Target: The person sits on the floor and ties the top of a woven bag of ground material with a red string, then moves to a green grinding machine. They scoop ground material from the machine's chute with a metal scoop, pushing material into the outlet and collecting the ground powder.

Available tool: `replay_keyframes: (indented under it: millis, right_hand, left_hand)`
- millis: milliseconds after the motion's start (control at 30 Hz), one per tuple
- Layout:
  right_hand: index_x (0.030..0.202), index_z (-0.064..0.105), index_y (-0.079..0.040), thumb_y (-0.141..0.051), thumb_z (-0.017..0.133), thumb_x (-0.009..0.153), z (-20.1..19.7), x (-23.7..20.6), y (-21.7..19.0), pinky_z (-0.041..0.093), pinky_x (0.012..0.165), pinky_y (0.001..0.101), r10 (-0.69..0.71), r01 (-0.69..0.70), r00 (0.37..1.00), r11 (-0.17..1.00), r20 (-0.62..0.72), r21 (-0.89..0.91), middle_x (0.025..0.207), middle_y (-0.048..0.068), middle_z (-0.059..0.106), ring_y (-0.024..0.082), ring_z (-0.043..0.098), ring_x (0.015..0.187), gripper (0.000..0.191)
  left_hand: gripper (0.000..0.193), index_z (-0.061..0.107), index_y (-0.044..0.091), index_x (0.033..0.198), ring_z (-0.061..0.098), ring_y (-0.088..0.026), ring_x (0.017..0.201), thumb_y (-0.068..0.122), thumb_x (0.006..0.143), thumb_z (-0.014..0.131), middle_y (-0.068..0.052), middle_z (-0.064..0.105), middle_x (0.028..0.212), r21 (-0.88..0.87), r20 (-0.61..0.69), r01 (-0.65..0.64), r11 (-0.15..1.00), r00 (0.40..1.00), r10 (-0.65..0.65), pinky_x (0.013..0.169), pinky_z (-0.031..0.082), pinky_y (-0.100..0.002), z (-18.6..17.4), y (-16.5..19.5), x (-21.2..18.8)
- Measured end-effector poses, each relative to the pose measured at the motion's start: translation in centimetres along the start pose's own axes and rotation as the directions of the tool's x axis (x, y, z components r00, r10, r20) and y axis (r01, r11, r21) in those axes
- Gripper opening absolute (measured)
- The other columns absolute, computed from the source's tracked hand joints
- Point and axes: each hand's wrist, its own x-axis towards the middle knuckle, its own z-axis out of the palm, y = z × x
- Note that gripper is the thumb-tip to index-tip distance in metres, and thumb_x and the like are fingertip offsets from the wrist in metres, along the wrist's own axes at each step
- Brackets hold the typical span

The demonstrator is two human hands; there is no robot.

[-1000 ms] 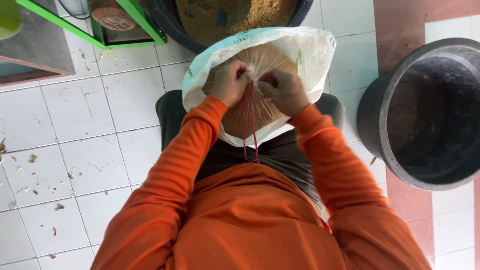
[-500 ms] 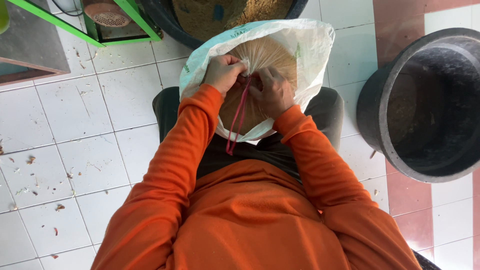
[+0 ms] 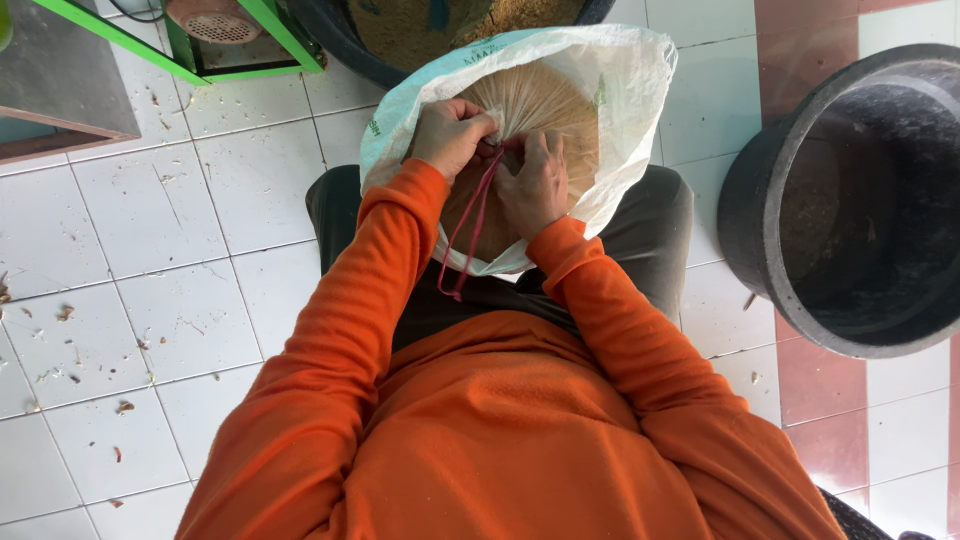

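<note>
A white woven sack (image 3: pixel 620 90) stands between my knees with a clear inner bag (image 3: pixel 545 100) of tan grain-like fill gathered at the top. My left hand (image 3: pixel 450 135) pinches the gathered neck of the inner bag. My right hand (image 3: pixel 535 185) rests against the bag just right of the neck, fingers on a red string (image 3: pixel 470 230). The string loops at the neck and hangs down toward my lap. Orange sleeves cover both arms.
A large black tub (image 3: pixel 850 200) stands on the right. Another dark tub (image 3: pixel 400 30) of tan material sits behind the sack. A green metal frame (image 3: pixel 200 55) with a machine part is at the top left. White floor tiles (image 3: pixel 150 300) carry scattered husk bits.
My hands have shifted on the bag's neck; the left now pinches the gathered top and the right lies lower beside it. The red string hangs in a longer loop.
</note>
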Motion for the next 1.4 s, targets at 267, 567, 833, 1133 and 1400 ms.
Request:
replay_keyframes:
  millis: [267,567,833,1133,1400]
  right_hand:
    - [0.091,0.068,-0.012,-0.02,0.083,0.069,-0.4,-0.7,-0.1,0.052,0.08,0.041,-0.304,0.298,0.953,0.93,0.002,-0.217,0.101,0.016,0.062,0.033,0.061,0.089,0.028]
    - [0.102,0.072,-0.003,-0.021,0.078,0.096,-1.8,4.8,4.3,0.06,0.068,0.0328,-0.05,0.022,0.977,0.991,0.208,0.131,0.086,0.01,0.077,0.017,0.075,0.075,0.02]
    - [0.098,0.072,-0.004,-0.022,0.074,0.093,-1.3,6.6,5.0,0.062,0.062,0.0279,0.186,-0.363,0.889,0.843,0.417,0.397,0.083,0.007,0.076,0.01,0.073,0.068,0.019]
    - [0.098,0.071,-0.003,-0.017,0.073,0.097,-1.0,5.4,4.1,0.059,0.066,0.0328,0.013,-0.057,0.972,0.981,0.233,0.185,0.082,0.012,0.076,0.02,0.075,0.071,0.014]
    - [0.1,0.068,0.0,-0.013,0.07,0.099,-1.6,4.9,5.5,0.059,0.069,0.033,-0.06,0.004,0.973,0.97,0.223,0.243,0.089,0.012,0.076,0.02,0.074,0.078,0.013]
  left_hand:
    - [0.017,0.077,-0.001,0.088,0.068,-0.011,0.067,0.016,0.085,0.078,-0.007,0.076,0.078,0.254,0.022,-0.219,0.942,0.975,0.221,0.063,0.056,-0.028,0.1,-0.1,0.1]
    - [0.011,0.072,0.007,0.104,0.07,-0.022,0.084,0.018,0.102,0.067,-0.005,0.072,0.093,0.595,0.092,-0.6,0.535,0.712,0.696,0.074,0.056,-0.034,-0.9,0.4,-2.4]
    - [0.004,0.074,0.015,0.09,0.056,-0.026,0.104,0.017,0.087,0.072,-0.002,0.069,0.096,0.942,0.287,-0.334,-0.036,0.743,0.605,0.087,0.042,-0.047,1.3,-1.9,-4.8]
    - [0.02,0.074,0.009,0.086,0.057,-0.027,0.1,0.028,0.088,0.073,-0.006,0.068,0.091,0.951,0.242,-0.308,-0.009,0.728,0.642,0.082,0.041,-0.048,2.1,-3.8,-2.6]
    - [0.006,0.074,0.01,0.093,0.054,-0.022,0.107,0.009,0.088,0.072,-0.002,0.063,0.095,0.723,0.682,-0.531,-0.442,0.444,0.582,0.093,0.042,-0.041,-0.8,-1.5,-0.7]
